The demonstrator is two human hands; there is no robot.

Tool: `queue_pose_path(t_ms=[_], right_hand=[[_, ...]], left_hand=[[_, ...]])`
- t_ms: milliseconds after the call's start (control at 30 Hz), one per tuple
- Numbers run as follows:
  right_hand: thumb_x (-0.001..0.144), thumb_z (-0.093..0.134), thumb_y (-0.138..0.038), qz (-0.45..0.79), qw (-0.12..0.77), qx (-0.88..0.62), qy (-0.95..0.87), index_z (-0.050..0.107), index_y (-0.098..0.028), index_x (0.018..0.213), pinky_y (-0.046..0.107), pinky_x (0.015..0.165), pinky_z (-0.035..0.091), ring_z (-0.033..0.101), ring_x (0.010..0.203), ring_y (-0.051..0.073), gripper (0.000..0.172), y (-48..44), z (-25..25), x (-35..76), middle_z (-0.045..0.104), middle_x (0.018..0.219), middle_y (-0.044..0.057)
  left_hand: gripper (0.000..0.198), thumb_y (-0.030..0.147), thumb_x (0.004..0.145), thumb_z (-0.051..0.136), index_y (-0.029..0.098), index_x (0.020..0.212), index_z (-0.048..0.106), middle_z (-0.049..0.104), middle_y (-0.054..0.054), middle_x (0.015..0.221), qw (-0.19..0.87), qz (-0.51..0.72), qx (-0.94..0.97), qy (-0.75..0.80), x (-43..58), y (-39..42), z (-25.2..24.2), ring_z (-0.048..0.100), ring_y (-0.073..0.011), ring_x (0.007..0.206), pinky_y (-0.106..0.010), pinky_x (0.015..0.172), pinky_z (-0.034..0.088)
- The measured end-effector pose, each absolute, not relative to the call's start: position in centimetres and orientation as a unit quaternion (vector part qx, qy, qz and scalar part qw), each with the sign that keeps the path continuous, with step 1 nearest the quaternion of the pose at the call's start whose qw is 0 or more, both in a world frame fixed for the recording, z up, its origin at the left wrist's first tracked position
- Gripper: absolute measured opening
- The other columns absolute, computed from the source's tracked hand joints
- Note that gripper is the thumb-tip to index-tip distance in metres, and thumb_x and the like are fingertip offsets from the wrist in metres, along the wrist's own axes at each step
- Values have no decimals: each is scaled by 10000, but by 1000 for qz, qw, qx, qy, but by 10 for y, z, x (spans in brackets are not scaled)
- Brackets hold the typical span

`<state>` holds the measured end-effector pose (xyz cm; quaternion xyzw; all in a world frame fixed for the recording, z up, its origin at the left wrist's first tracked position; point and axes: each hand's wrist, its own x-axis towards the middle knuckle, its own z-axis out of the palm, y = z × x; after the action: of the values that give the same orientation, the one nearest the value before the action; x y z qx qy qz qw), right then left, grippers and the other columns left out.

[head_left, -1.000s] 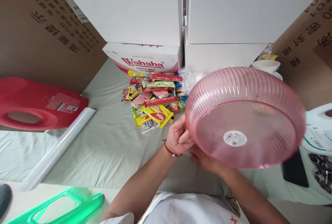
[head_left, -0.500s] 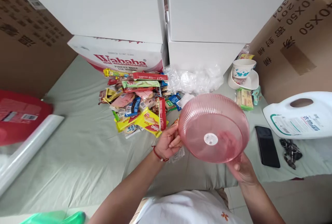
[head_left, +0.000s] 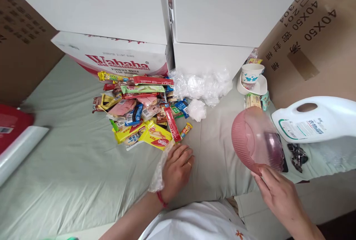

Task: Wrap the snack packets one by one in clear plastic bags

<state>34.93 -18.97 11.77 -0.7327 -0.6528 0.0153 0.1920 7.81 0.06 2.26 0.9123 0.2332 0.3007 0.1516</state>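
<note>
Two bare hands are nearest me, and I take clock directions from the middle of my head view, with twelve at the far side. At four o'clock the right hand (head_left: pixel 278 188) is closed on the near edge of a translucent pink ribbed bowl (head_left: pixel 244 136), which sits tilted between three and four; I cannot tell whether the bowl touches the cloth (head_left: pixel 83 173) beneath. At six I see the left hand (head_left: pixel 178 167) back up, fingers curled, with a clear plastic wrapper (head_left: pixel 158 175) along its outer side; I cannot tell how firmly it grips that. Part of a black phone (head_left: pixel 284 158) shows past and through the bowl, with a bunch of keys (head_left: pixel 297 157) just beyond it. Toward half past eight I have a white roll (head_left: pixel 22 151). The snack pile begins right at the left fingertips: a yellow Nabati packet (head_left: pixel 157 135), then a slim red packet (head_left: pixel 172 123), and a blue packet (head_left: pixel 134 115) toward nine. At three lies a white laundry-detergent jug (head_left: pixel 319 119). Farther out I make out a leaf-printed white cup (head_left: pixel 251 73) between two and three, crumpled clear plastic (head_left: pixel 200 84) between one and two, and a Wahaha water carton (head_left: pixel 116 60) at ten.
</note>
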Motion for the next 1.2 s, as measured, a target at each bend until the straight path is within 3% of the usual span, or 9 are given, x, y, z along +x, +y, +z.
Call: queue_pose_path(t_ms=[100, 200, 400, 800, 1200], right_hand=[[1043, 440, -203, -32, 108, -760, -640, 640, -215, 1041, 275, 593, 486, 722, 728, 185, 201, -192, 91, 347, 757, 902, 61], [1029, 415, -167, -26, 45, -768, -638, 657, -220, 1009, 284, 549, 416, 696, 685, 182, 249, -186, 70, 350, 747, 861, 49], [985, 437, -160, -52, 13, -790, -610, 695, -205, 1058, 305, 538, 340, 669, 693, 195, 272, -151, 54, 382, 759, 885, 56], [936, 519, -234, 31, 42, -789, -612, 710, -240, 1051, 285, 573, 409, 684, 774, 221, 222, -103, 47, 469, 764, 994, 71], [935, 550, -220, 56, 44, -758, -648, 751, -202, 1065, 335, 780, 513, 707, 916, 245, 239, -64, 45, 540, 778, 1055, 108]], left_hand=[[225, 47, 961, 534, 194, 982, 704, 743, -65, 1136, 96, 294, 914, 261, 57, -5, 13, 568, -270, 1287, -526, 1141, 409], [213, 77, 968, 531, 188, 1017, 707, 735, -84, 1139, 95, 266, 918, 279, 41, -4, 1, 595, -278, 1229, -527, 1089, 462], [227, 107, 970, 555, 194, 1139, 679, 717, -89, 1167, 141, 263, 909, 292, 33, -2, -15, 605, -268, 1189, -483, 1015, 535], [231, 116, 982, 549, 204, 1162, 664, 709, -83, 1175, 156, 265, 905, 294, 34, -2, -14, 607, -266, 1198, -493, 1028, 537], [196, 146, 981, 572, 213, 1134, 673, 720, -75, 1132, 186, 290, 893, 290, 35, -2, -8, 635, -236, 1146, -454, 1014, 541]])
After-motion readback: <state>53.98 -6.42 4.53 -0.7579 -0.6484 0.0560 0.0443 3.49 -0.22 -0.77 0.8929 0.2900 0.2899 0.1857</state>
